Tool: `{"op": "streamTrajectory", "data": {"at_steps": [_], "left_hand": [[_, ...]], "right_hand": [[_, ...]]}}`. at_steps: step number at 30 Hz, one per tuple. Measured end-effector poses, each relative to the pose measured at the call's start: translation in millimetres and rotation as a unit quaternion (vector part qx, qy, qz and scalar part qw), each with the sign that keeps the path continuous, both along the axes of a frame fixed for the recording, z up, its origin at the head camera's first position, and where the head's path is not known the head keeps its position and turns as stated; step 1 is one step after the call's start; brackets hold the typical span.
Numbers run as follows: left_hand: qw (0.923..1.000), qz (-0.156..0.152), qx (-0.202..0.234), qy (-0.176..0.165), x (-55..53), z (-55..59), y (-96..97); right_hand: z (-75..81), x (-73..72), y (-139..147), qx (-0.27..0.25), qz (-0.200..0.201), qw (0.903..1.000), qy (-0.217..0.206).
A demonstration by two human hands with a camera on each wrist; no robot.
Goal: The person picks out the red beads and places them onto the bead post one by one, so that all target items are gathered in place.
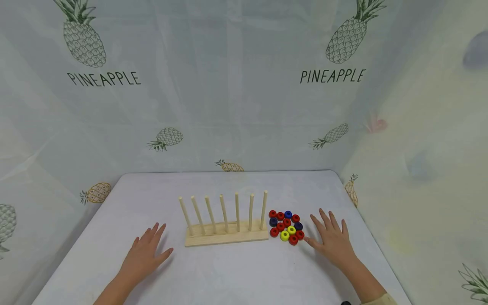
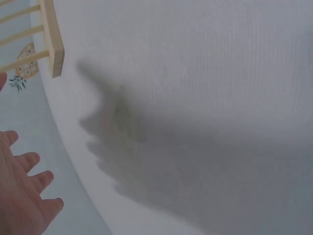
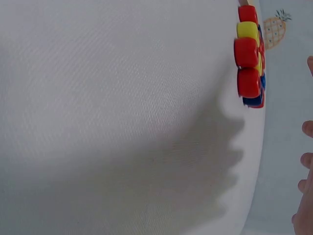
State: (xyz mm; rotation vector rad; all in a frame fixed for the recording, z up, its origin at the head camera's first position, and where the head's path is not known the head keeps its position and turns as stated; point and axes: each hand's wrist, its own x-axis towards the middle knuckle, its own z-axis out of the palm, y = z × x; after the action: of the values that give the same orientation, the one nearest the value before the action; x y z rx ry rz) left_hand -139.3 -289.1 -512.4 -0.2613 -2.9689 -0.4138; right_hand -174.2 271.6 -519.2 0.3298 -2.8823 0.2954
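Observation:
A pale wooden rack point(image 1: 227, 239) with a row of several upright pegs stands mid-table in the head view; its end point(image 2: 56, 58) shows at the upper left of the left wrist view. Beside its right end lies a cluster of red, yellow and blue rings point(image 1: 286, 223), also at the upper right of the right wrist view. My left hand point(image 1: 142, 256), fingers spread, hovers left of the rack and holds nothing. Right of the rings my right hand point(image 1: 335, 241) hovers with spread fingers, its thumb close to the nearest red ring point(image 1: 300, 235). No ring is visible on the pegs.
The white table point(image 1: 228, 275) has rounded far corners. A pale cloth point(image 1: 221, 106) printed with pineapples hangs behind it, and similar cloth lies along both sides. Both hands cast shadows on the tabletop.

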Motion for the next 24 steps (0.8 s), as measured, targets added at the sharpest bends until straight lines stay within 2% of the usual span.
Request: {"op": "streamTrajectory", "data": {"at_steps": [5,16,24], "left_hand": [[1.0,-0.002,0.008,-0.003,0.7,-1.9,3.5],[0.9997,-0.004,0.024,-0.008,0.4,-1.0,4.5],[0.9993,-0.004,0.037,-0.009,-3.7,-6.5,4.4]], "right_hand": [[-1.9,0.4,-1,0.001,0.001,1.0,0.004],[1.7,1.1,-8,0.006,-0.003,0.9998,-0.018],[2.1,1.4,-13,-0.016,0.017,0.9996,0.017]]}}
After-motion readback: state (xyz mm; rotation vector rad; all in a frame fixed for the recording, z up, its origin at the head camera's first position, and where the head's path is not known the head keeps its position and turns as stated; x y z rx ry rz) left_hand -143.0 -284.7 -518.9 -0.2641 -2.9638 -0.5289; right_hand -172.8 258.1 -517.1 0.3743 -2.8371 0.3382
